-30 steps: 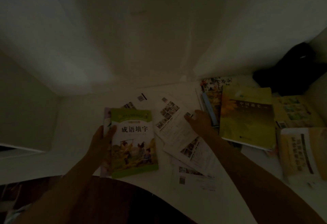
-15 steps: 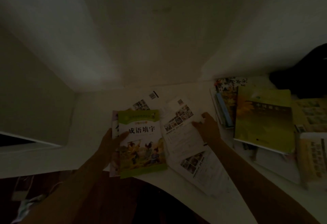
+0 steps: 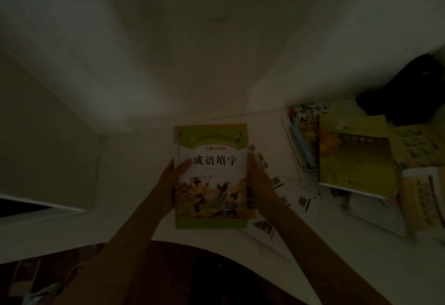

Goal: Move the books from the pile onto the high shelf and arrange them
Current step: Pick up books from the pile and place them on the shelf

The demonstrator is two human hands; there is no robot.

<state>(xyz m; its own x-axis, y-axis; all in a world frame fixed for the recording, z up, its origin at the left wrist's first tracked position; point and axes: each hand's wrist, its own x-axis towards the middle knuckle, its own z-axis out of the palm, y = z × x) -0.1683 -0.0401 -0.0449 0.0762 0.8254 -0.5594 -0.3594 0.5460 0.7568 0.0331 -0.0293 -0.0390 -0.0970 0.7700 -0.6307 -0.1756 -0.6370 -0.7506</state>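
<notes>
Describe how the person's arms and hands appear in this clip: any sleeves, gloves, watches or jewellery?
Both forearms are bare for as far as the frame shows them; no sleeve edge comes into view. The left hand and right hand are ungloved. No watch, bracelet or ring is discernible, though the dim lighting could hide something small. No cables or markings show on either arm.

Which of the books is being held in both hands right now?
The green-bordered book with cartoon children on its cover, gripped by the left hand and right hand. The yellow-green book lies on the pile untouched.
</notes>
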